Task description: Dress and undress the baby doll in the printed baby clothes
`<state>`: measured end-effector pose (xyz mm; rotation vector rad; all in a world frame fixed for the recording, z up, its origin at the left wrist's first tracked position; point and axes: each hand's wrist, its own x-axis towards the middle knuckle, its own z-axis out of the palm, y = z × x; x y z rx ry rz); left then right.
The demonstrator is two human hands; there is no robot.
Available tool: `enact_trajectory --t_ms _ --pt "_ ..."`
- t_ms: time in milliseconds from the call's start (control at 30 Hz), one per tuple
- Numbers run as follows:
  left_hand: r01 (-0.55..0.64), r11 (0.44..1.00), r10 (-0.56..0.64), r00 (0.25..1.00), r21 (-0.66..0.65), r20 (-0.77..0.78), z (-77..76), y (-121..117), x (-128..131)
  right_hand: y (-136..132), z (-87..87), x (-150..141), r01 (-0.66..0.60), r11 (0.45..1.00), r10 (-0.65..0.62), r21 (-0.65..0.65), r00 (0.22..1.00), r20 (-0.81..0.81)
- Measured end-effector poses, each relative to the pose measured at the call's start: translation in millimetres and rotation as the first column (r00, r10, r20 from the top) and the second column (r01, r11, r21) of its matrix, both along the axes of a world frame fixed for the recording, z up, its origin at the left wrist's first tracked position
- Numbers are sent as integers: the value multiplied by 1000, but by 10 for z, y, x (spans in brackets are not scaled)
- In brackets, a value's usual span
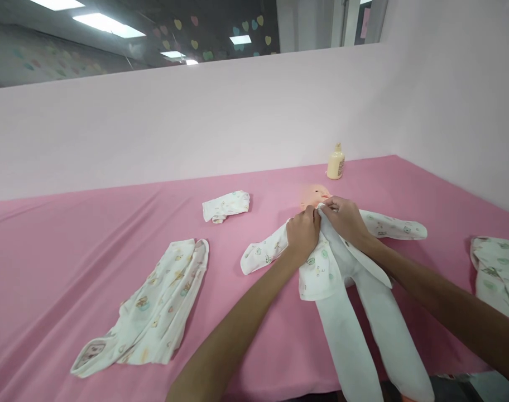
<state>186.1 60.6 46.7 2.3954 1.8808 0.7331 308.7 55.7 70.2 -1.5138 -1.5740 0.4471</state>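
Observation:
A baby doll (315,195) lies on its back on the pink table cover (91,234), head toward the wall, white legs reaching past the near edge. It wears a white printed shirt (317,271) with sleeves spread to both sides. My left hand (302,230) is closed, pinching the shirt's front at the doll's chest. Just right of it, touching it, my right hand (344,218) is also closed on the shirt's collar edge below the doll's chin.
White printed baby trousers (152,310) lie flat at the near left. A small folded printed garment (226,205) sits further back. A cream lotion bottle (335,162) stands by the pink wall. More printed cloth (497,273) lies at the right edge.

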Motion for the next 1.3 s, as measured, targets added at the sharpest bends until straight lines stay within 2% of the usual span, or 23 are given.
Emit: enact_trajectory --t_ms 400,567,633,800,933,1033,1167,1300 --pt "-3 1000 3 1000 -12 -24 20 -20 19 -13 -74 -8 -17 996 15 90 999 30" --pt "10 1000 -11 1000 -21 -22 33 -23 13 -37 -71 -7 -55 998 55 8 984 -169" --pt "22 999 -23 1000 -32 -21 39 -28 10 -47 -67 -14 -63 998 60 -12 977 -202" --pt "25 998 -24 999 -64 25 26 -25 0 -44 -58 -44 -70 997 72 28 994 -81" --pt "45 994 -34 994 -102 108 22 1 -36 -32 -70 -50 -78 995 73 62 994 86" --pt "126 983 -91 968 -137 235 38 33 -84 -34 -104 -43 -108 989 82 102 970 227" --pt "233 962 -135 858 -140 496 49 100 -134 -50 -142 -44 -117 986 71 118 938 339" --pt "296 943 -128 749 -155 650 14 174 -161 -81 -135 -75 -85 993 53 86 945 324"
